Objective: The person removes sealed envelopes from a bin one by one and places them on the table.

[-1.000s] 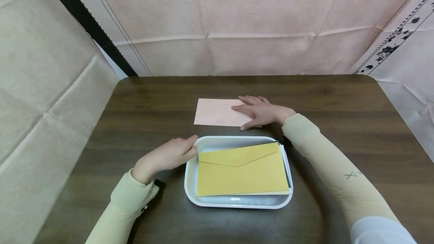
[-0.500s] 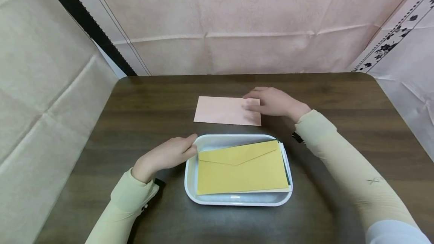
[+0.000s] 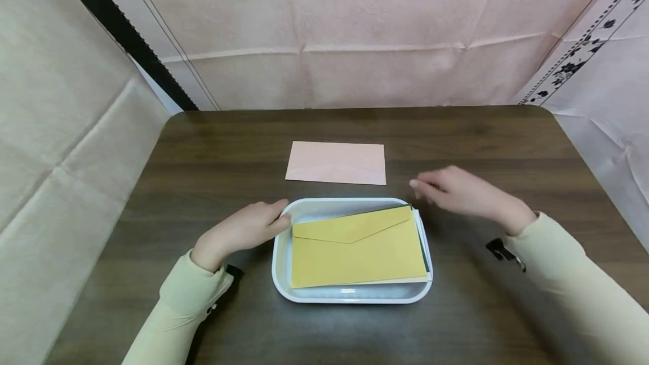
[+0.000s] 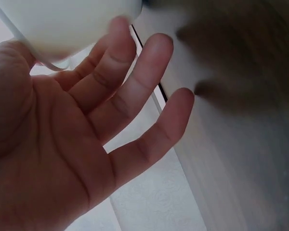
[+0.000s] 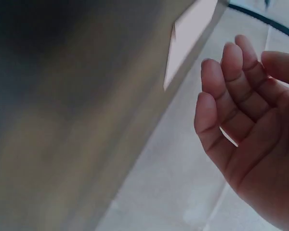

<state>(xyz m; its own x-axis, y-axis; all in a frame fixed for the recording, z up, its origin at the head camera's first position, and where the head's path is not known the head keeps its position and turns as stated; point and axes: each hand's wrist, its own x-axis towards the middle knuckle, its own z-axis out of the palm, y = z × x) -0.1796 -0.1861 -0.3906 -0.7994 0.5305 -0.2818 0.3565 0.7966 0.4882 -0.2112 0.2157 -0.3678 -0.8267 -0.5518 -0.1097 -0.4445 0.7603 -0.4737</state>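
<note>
A white tray (image 3: 284,289) sits near the table's front, holding a stack of envelopes with a yellow envelope (image 3: 355,249) on top. My left hand (image 3: 243,230) rests against the tray's left rim, fingers straight; in the left wrist view the left hand (image 4: 101,125) is spread open beside the tray (image 4: 62,24). A pink envelope (image 3: 336,163) lies flat on the table behind the tray. My right hand (image 3: 458,190) hovers empty above the table, right of the tray's far corner, fingers relaxed. The right wrist view shows the right hand (image 5: 241,110) open and the pink envelope (image 5: 190,36) beyond it.
The dark wood table (image 3: 507,145) is ringed by pale cloth screens (image 3: 355,27) at the back and on both sides. A dark strip (image 3: 116,32) runs diagonally at the back left.
My right hand let go of the pink envelope and drew back to the right, toward the tray's far right corner. The left hand stayed on the tray rim.
</note>
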